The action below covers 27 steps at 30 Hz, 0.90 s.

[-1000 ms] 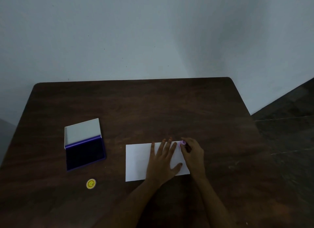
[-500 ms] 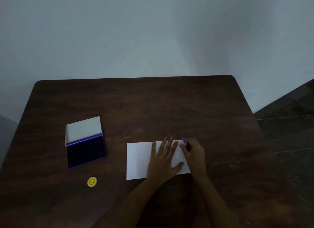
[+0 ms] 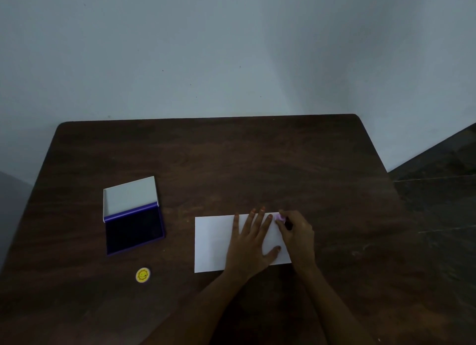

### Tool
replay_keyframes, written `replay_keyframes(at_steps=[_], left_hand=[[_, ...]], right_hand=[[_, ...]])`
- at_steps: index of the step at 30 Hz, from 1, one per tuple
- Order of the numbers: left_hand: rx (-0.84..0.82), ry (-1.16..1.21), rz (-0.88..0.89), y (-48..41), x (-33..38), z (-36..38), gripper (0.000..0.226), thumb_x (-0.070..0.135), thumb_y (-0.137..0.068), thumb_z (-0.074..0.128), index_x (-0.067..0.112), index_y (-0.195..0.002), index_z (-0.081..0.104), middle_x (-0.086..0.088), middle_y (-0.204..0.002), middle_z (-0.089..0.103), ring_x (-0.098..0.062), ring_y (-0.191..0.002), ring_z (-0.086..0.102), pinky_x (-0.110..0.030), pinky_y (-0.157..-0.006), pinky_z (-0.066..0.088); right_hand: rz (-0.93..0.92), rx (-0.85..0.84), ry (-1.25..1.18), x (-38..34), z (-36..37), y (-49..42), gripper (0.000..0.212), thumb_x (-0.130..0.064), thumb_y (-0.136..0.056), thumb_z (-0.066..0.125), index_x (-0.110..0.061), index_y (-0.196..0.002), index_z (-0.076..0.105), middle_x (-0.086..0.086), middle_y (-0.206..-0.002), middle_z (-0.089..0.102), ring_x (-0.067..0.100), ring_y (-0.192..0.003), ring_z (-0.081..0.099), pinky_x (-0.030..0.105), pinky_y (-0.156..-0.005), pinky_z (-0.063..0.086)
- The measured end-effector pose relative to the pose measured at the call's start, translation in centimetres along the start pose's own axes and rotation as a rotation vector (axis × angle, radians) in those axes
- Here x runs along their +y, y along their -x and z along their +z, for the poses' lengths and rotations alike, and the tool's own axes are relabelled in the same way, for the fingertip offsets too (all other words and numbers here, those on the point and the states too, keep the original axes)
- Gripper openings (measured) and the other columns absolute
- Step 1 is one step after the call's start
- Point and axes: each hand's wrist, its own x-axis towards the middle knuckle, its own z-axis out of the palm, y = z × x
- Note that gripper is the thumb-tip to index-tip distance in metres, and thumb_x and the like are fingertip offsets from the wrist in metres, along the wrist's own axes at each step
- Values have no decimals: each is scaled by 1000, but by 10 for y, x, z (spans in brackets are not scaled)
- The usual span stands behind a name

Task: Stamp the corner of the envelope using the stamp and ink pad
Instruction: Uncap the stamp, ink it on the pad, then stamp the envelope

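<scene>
Envelope lies flat on table, long axis left-right; left hand spread flat, pinning it; right hand pinches stamp onto far right corner; ink pad open, well apart to the left.

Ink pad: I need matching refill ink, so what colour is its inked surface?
Dark blue, nearly navy, in a purple-blue case; the ink pad lies open in the head view.
</scene>
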Motion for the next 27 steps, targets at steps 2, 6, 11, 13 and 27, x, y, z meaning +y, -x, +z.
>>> replay_keyframes(at_steps=[2,6,11,13,27], left_hand=[[3,-3,2,1,0,1,77,67,-80,36,24,-142,21,-5,-152,25,-25,-140,19,-59,-106,-1],[1,12,-8,2,0,1,77,68,-80,36,26,-142,17,-3,-154,20,-22,-141,13,-56,-107,-7],[-11,-10,-15,2,0,1,78,69,-81,33,26,-143,14,-2,-155,15,-22,-142,10,-55,-106,-11],[-19,-7,-12,2,0,1,79,69,-81,32,27,-144,9,-1,-156,10,-20,-142,4,-52,-107,-15],[-28,-42,-26,2,-3,3,79,71,-81,23,31,-142,-7,4,-155,-5,-14,-139,-12,-47,-110,-16]], right_hand=[[8,-11,1,1,1,2,25,-14,-83,61,-9,-108,57,12,-111,63,22,-103,57,33,-90,42],[0,-13,6,-1,0,3,25,-15,-84,61,-9,-108,57,11,-111,62,21,-103,57,28,-87,38],[8,-51,1,-1,-2,-1,21,-17,-83,61,-11,-103,57,11,-109,61,21,-102,56,34,-89,43],[101,-77,-60,-2,-2,-4,22,-20,-83,63,-11,-102,56,11,-108,60,22,-100,56,38,-90,44],[866,225,-1504,22,-42,-7,8,-10,-87,53,-11,-88,61,8,-98,63,15,-88,61,29,-62,50]])
